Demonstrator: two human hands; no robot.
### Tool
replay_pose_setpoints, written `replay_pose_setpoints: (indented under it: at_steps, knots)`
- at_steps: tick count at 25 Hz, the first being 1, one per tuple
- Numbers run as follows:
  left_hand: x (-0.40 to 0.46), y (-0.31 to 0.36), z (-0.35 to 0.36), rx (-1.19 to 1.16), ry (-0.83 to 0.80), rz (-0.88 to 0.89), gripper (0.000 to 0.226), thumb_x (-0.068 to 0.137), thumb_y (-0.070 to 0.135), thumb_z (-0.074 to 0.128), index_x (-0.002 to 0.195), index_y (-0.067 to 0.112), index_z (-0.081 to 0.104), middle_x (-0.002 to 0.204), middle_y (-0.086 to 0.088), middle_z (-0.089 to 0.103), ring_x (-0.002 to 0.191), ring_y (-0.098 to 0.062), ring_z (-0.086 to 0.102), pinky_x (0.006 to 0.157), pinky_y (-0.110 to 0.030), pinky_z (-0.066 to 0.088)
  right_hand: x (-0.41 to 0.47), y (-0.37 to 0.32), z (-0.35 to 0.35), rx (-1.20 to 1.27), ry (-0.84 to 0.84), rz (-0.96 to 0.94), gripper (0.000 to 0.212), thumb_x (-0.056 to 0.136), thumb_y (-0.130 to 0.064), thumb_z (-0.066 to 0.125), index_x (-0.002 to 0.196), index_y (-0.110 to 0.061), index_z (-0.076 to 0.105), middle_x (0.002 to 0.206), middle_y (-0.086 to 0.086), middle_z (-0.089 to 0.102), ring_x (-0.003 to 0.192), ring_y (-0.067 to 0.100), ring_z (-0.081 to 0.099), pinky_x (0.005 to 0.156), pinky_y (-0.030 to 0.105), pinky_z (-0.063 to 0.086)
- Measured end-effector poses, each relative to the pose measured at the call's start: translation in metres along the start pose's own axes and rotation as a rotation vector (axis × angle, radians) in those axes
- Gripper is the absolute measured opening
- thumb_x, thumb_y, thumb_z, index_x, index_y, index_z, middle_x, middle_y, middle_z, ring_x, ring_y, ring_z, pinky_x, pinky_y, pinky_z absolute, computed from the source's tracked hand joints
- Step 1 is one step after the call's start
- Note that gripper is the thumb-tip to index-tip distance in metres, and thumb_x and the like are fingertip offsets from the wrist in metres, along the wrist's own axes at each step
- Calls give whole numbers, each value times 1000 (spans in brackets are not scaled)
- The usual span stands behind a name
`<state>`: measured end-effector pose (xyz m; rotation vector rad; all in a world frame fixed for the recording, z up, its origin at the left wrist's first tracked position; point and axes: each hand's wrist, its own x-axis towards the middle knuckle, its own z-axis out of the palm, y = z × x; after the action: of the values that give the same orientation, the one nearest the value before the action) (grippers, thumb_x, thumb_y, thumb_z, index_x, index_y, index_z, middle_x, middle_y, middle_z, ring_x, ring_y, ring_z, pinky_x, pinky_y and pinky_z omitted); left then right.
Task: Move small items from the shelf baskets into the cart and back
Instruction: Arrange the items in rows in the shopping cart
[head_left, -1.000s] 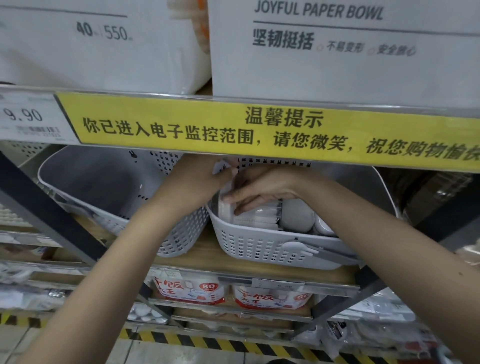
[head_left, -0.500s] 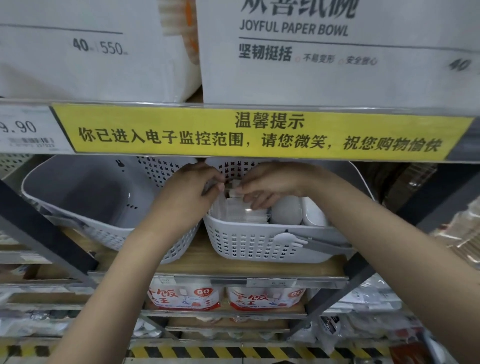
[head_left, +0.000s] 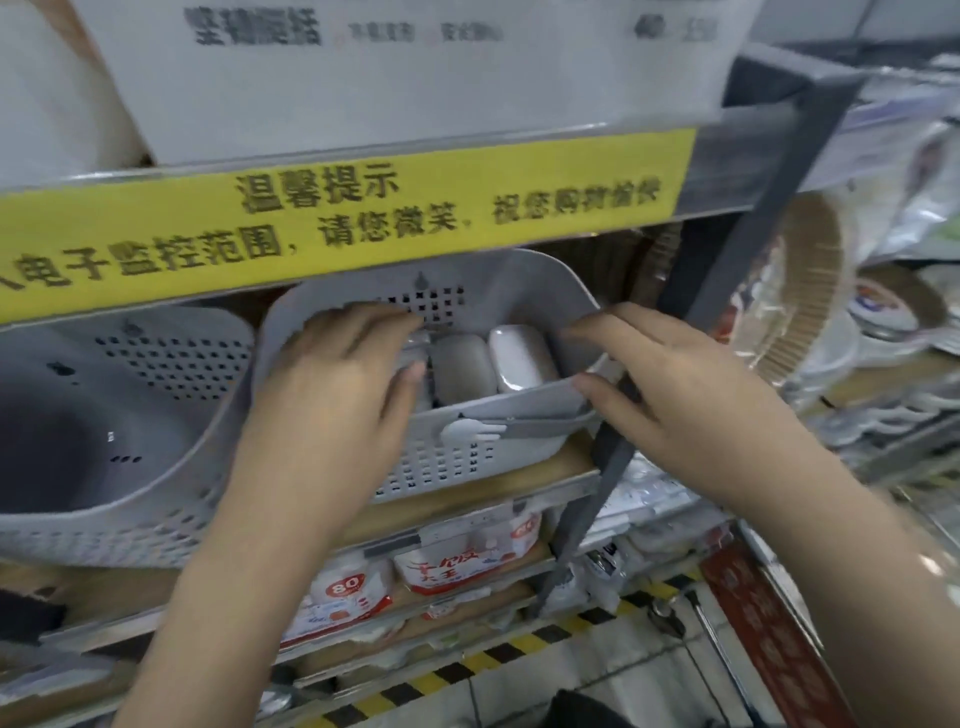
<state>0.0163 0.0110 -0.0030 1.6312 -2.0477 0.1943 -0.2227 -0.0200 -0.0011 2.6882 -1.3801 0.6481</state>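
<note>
A grey perforated basket (head_left: 441, 467) sits tilted on the wooden shelf under a yellow notice strip. Inside it lie a grey rounded box (head_left: 462, 366) and a white rounded box (head_left: 522, 356) side by side. My left hand (head_left: 337, 384) reaches into the basket's left part, its fingers and thumb curled round a clear packet (head_left: 415, 345) that is mostly hidden. My right hand (head_left: 675, 384) grips the basket's right rim, index finger on top and thumb at the front edge. A white spoon-and-fork piece (head_left: 472, 430) lies along the front rim.
A second grey basket (head_left: 104, 493), with nothing visible inside, stands to the left. The yellow strip (head_left: 337, 223) overhangs both baskets. A dark slanted post (head_left: 727, 291) runs just right of the basket, with paper plates (head_left: 810, 291) beyond. Red-and-white packs (head_left: 452, 566) fill the shelf below.
My right hand has left the inside of the basket and taken hold of its right rim. My left hand stays inside over the clear packet. The view has swung right and blurred.
</note>
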Motion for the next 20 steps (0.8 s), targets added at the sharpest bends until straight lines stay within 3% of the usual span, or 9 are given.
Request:
replay_pose_setpoints:
  at_steps: [4, 8, 12, 17, 18, 20]
  knots:
    - [-9, 77, 32, -105, -40, 272, 36, 88, 17, 54, 122, 7, 59, 126, -9, 59, 113, -27, 55, 95, -41, 44, -91, 23, -10, -150, 125, 116, 30, 88, -17, 51, 112, -4, 64, 115, 10, 63, 106, 24, 57, 92, 34, 44]
    - [-20, 165, 86, -245, -160, 499, 38, 88, 19, 52, 124, 9, 59, 124, -6, 61, 111, -23, 57, 93, -36, 46, -206, 64, -13, -155, 57, 454, 28, 90, -20, 51, 110, -8, 65, 114, 6, 64, 106, 17, 53, 93, 23, 36]
    - [-30, 249, 152, -256, -435, 639, 45, 82, 32, 39, 116, 15, 63, 111, 1, 66, 97, -18, 65, 77, -29, 54, -332, 100, -5, -87, -97, 821, 26, 84, -16, 68, 110, -17, 64, 113, -1, 63, 99, 22, 63, 79, 29, 48]
    - [-51, 315, 225, -250, -650, 733, 33, 82, 34, 48, 106, 22, 66, 93, 7, 66, 79, -14, 65, 61, -25, 53, -432, 119, 2, 76, -149, 1189, 26, 93, -28, 55, 119, -25, 57, 119, -7, 57, 110, 19, 56, 86, 31, 46]
    - [-54, 324, 235, -239, -687, 743, 31, 82, 33, 52, 108, 23, 65, 94, 8, 65, 81, -14, 65, 63, -23, 51, -442, 122, 4, 91, -156, 1219, 27, 94, -28, 53, 121, -25, 56, 121, -8, 56, 112, 18, 55, 88, 30, 44]
    - [-58, 339, 252, -217, -817, 726, 33, 92, 29, 50, 125, 23, 56, 112, 7, 61, 101, -14, 60, 79, -25, 49, -457, 126, 9, 138, -187, 1279, 28, 96, -31, 49, 124, -27, 52, 123, -10, 53, 116, 13, 51, 91, 25, 40]
